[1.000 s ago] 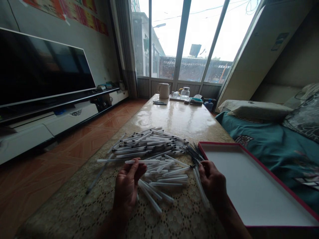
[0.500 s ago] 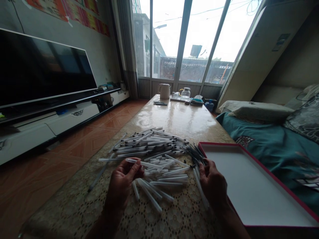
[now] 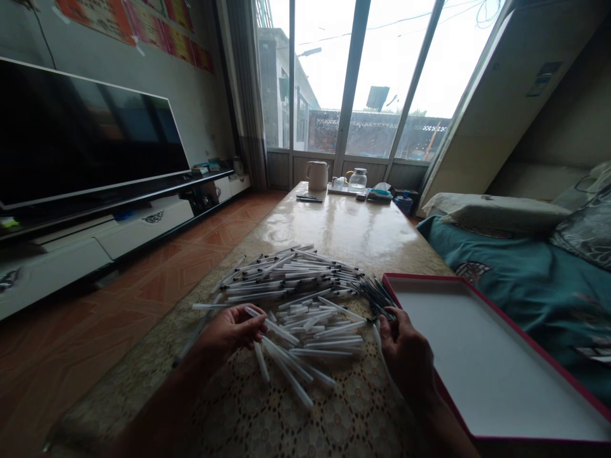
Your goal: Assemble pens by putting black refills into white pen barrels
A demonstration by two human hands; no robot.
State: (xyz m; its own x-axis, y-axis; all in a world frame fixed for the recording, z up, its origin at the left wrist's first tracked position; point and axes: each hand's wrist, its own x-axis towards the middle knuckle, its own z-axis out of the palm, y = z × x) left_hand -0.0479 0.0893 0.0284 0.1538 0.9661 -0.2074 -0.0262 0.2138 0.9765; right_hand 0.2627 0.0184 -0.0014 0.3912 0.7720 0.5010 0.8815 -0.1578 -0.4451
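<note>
My left hand (image 3: 241, 327) pinches a white translucent pen barrel (image 3: 277, 329) between thumb and fingers, its far end slanting down to the right over other barrels. At the right of the pile, the fingers of my right hand (image 3: 403, 337) are closed at the near end of a bunch of thin dark pen refills (image 3: 375, 294); what lies between the fingertips is hidden. Loose white barrels (image 3: 327, 340) lie between my hands. Behind them is a heap of white pens with black ends (image 3: 281, 273).
A shallow white box with a pink rim (image 3: 529, 356) lies right of my right hand. The patterned table (image 3: 267, 426) stretches toward the window, with a beige jug (image 3: 317, 176), a glass pot (image 3: 357, 179) and a tissue pack (image 3: 380, 193) at its far end. A bed (image 3: 515, 267) stands to the right.
My left hand has turned, its forearm swinging out to the left, and the barrel in it now slants more steeply down to the right. My right hand has stayed almost in place by the refills.
</note>
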